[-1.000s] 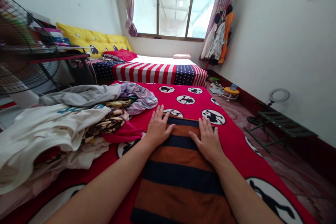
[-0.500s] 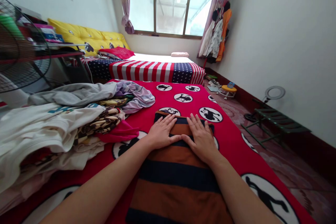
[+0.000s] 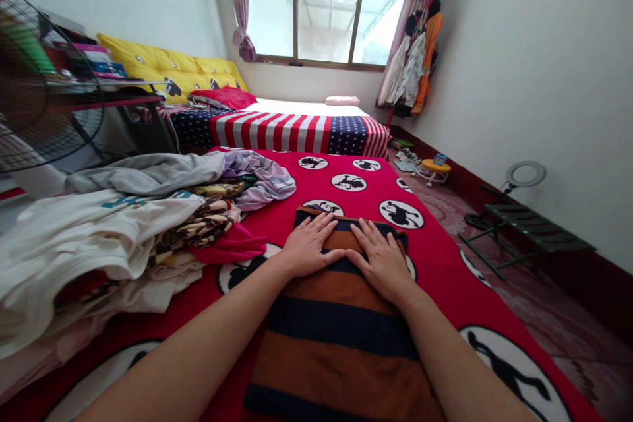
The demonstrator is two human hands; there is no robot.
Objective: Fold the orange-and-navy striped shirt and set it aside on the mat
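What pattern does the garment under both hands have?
The garment has broad brown and dark navy stripes, clearest in the head view.

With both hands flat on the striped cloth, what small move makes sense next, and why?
Probably slide the left hand and right hand apart, smoothing the striped cloth outward: both lie near its far edge, fingers spread, thumbs close together.

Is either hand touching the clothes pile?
No, the left hand and right hand both lie on the striped garment, apart from the clothes pile.
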